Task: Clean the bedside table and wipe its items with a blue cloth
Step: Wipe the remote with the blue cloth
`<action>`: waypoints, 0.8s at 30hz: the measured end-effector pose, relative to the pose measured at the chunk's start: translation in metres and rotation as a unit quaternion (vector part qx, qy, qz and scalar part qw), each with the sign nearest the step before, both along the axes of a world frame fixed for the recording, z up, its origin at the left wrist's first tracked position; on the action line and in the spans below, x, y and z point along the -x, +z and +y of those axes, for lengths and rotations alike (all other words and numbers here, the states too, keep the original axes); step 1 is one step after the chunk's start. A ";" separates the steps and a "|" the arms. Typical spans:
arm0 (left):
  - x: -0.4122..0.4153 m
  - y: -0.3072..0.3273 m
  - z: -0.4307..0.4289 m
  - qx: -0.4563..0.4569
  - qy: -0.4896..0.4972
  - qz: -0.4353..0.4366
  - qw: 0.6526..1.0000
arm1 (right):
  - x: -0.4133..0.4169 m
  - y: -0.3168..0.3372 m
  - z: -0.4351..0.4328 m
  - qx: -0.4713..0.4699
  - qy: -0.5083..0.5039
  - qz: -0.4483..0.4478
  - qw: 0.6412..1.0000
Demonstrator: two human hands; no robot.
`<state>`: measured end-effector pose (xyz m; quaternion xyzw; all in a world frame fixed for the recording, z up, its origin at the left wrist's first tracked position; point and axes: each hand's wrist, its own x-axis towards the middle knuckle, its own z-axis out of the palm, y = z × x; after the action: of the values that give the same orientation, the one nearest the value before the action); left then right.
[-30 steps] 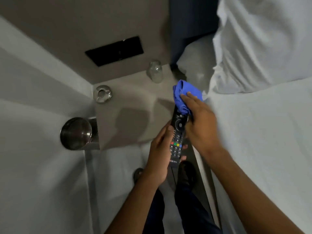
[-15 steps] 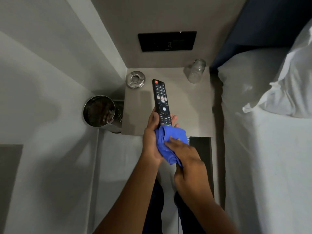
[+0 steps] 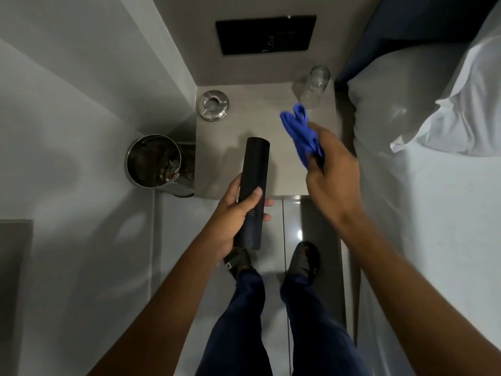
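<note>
My left hand (image 3: 238,210) grips a black remote control (image 3: 253,172) around its middle, its plain back facing up, held over the front edge of the grey bedside table (image 3: 273,185). My right hand (image 3: 333,169) holds a bunched blue cloth (image 3: 301,131) lifted to the right of the remote, apart from it. On the table stand a round metal ashtray (image 3: 212,105) at the back left and a clear drinking glass (image 3: 314,86), upside down, at the back right.
A shiny metal bin (image 3: 157,161) stands on the floor left of the table. A black wall panel (image 3: 265,33) sits above it. The white bed (image 3: 433,213) and pillow (image 3: 455,104) fill the right side. My legs and shoes are below.
The remote has been flipped so its buttons face down. My right hand has lifted the cloth off the remote's lower end and moved it up and to the right.
</note>
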<state>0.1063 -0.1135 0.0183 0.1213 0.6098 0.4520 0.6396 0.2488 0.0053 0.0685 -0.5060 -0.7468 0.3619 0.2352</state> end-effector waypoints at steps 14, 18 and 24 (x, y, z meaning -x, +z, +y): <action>0.030 -0.027 0.026 -0.080 0.249 -0.149 0.954 | 0.071 -0.035 -0.061 0.053 0.120 -0.019 0.991; 0.048 -0.040 0.034 -0.048 0.298 -0.122 0.946 | 0.066 -0.046 -0.081 0.102 0.102 -0.017 0.989; 0.042 -0.041 0.049 0.057 0.247 -0.038 0.967 | 0.043 -0.049 -0.072 0.162 0.062 -0.023 0.985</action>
<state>0.0644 -0.0647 -0.0226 -0.0872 0.6211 0.5643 0.5368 0.2059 -0.0665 0.0195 -0.4985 -0.7131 0.4804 0.1099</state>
